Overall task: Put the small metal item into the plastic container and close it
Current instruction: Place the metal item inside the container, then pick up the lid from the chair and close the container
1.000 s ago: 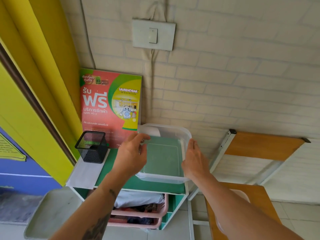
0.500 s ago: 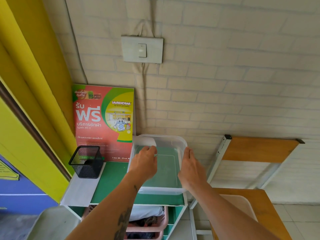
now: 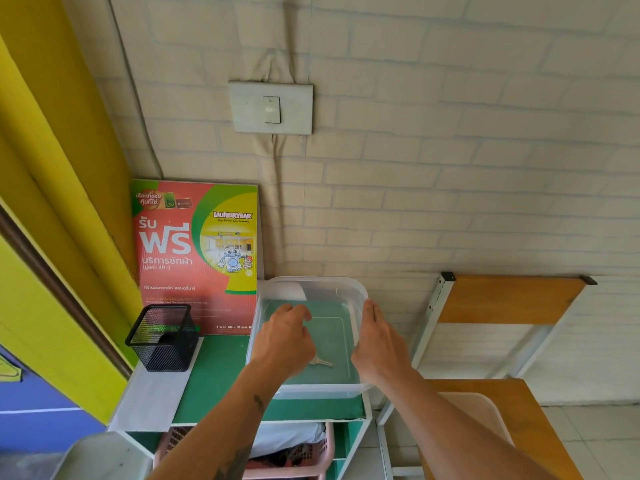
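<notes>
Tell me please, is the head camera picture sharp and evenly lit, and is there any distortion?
Head view: soft even daylight, no hard shadows; the key reads faintly through the clear plastic container; pale glare on its far wall; wide-angle bending curves the brick lines and the yellow door frame; mild softness overall, the poster text still legible.

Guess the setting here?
Probably a self-service laundry, or a room near one: a Laundrybar poster leans on the wall, and a pink basket holding cloth sits in the shelf unit under the container.
</notes>
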Available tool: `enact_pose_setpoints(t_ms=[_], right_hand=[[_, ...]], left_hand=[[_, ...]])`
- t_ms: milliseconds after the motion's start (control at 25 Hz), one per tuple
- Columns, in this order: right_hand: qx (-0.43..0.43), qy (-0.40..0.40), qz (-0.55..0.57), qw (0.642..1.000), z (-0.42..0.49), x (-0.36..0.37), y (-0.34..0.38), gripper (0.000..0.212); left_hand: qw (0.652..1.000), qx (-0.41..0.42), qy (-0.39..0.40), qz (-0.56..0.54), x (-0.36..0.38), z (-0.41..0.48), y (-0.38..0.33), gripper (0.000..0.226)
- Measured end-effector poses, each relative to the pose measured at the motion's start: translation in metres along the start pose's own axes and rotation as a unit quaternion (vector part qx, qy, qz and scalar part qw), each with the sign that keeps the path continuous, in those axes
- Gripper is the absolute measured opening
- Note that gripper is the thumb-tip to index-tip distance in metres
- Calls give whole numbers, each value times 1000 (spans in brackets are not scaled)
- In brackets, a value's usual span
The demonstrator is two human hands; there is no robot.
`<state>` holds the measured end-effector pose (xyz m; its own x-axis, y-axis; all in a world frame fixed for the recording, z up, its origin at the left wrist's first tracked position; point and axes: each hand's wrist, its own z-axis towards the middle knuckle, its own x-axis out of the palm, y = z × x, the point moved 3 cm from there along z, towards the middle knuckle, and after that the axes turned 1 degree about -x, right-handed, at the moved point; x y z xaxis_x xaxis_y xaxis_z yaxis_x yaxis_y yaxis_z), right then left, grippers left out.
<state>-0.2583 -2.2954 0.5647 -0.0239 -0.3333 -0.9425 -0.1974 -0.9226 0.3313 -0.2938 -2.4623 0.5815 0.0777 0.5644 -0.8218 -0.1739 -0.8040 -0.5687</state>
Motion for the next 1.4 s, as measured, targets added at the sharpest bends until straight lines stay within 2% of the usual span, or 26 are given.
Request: enact_pose_setpoints(t_ms=[200,320,560,680,880,1080,1240,1400], right_hand=[[-36,3,99,994,-12,-40,-5,60],[-57,3,112,992,-22,-61,-29,61],[-41,-12,90,995,-47,-74,-134,61],[-11,13,77,997,-65,-62,-206,60],[31,81,51,995,-87,-30,-321,62],[82,153,47,984,-96,16,-404,68],[100,167,47,980,-91,61,-450,66],[113,175,58,976,-78,121,-486,61]], left_hand=[[996,22,-50,-69,-8,-9,-25,29],[994,45,-52,-85,-5,-16,-58,29],[987,136,-21,-87,58,-36,-141,30],[985,155,16,-68,114,-51,-178,30],[981,117,148,54,222,-71,-215,44],[947,69,255,185,311,-85,-215,60],[936,22,284,207,375,-89,-196,67],[948,-28,257,186,442,-82,-167,60]])
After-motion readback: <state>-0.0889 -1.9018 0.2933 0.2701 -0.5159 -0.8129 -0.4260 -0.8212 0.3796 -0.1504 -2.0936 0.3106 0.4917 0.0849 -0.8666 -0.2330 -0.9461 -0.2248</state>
